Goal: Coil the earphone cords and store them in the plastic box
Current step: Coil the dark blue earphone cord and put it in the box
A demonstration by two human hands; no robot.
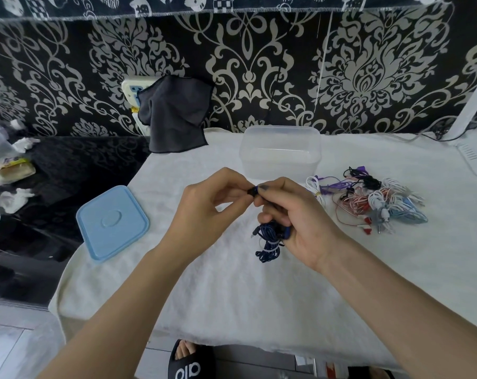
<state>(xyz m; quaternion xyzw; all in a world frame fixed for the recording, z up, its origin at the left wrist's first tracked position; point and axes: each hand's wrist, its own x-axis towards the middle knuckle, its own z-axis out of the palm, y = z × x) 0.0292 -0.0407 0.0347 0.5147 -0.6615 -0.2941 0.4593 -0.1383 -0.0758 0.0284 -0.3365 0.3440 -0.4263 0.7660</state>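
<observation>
- While the dark blue earphone cord [268, 240] hangs in a loose bundle above the white towel [204, 283], my right hand [294, 217] grips its upper part with curled fingers.
- My right thumb and forefinger also pinch a small black earbud [252, 191] at the cord's top end; my left hand [204, 212] pinches the same earbud from the other side.
- Just behind my hands stands the clear plastic box [280, 151], open-topped, nothing visible inside.
- Its light blue lid [112, 222] lies flat at the towel's left edge, well apart from the box.
- To my right, a tangled pile of earphones [368, 201], white, purple, red, black and pale blue, lies on the towel.
- A dark grey cloth [174, 113] hangs over a white power strip [130, 90] against the patterned wall [259, 64].
</observation>
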